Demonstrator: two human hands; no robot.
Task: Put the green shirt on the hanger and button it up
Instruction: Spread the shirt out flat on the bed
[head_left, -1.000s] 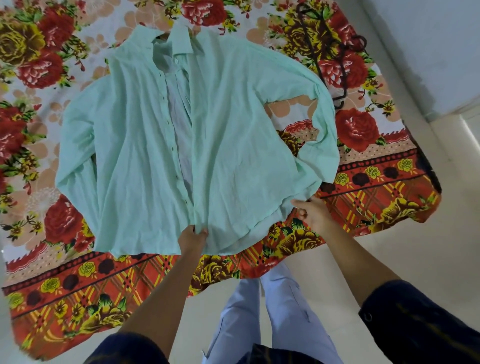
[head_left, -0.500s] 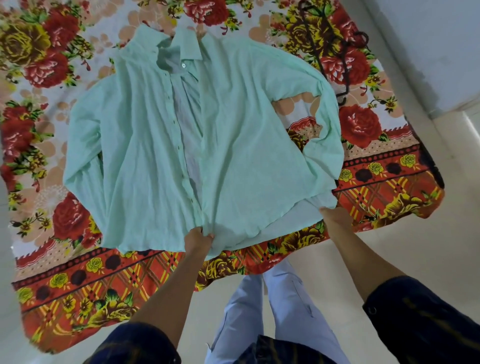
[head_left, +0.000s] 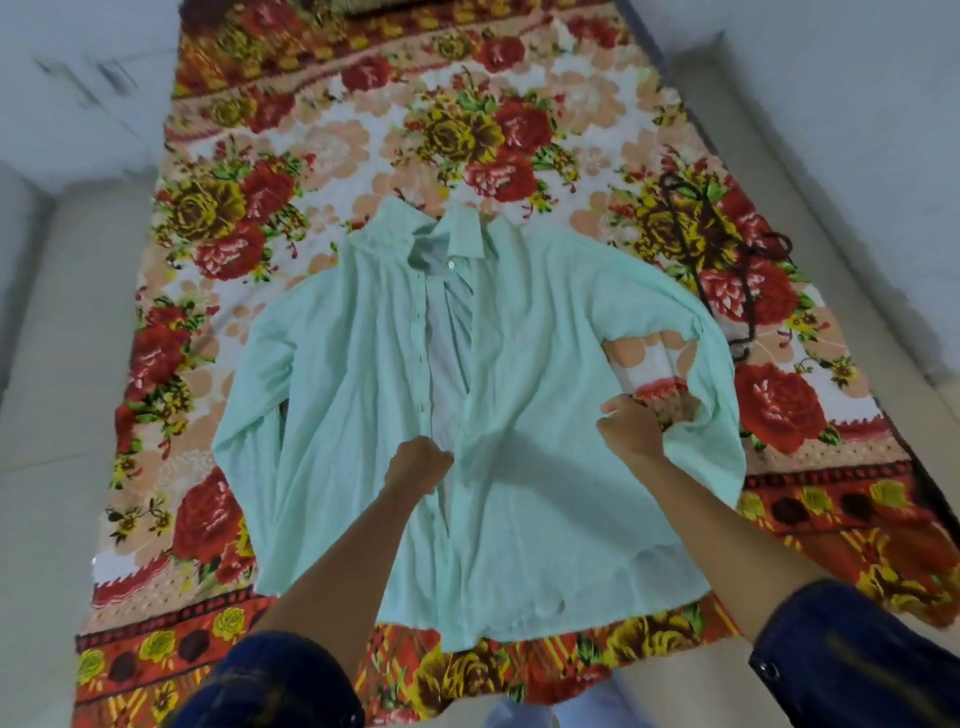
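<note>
The green shirt (head_left: 545, 374) lies face up and unbuttoned on a flowered bedsheet, collar away from me, its front panels parted along the middle. My left hand (head_left: 418, 465) grips the front edge of the shirt near the middle of the placket. My right hand (head_left: 631, 426) grips the fabric at the shirt's right side, beside the folded right sleeve. A dark hanger (head_left: 727, 275) lies on the sheet to the right of the shirt, apart from it and from both hands.
The flowered bedsheet (head_left: 363, 135) covers a mattress with pale floor (head_left: 62, 364) on both sides. A grey wall (head_left: 831, 78) runs along the right. My dark sleeves and light trousers show at the bottom.
Both hands have moved up from the shirt's hem to its middle. The left now holds the front edge higher up, the right holds the side by the sleeve. The view has shifted forward over the bed.
</note>
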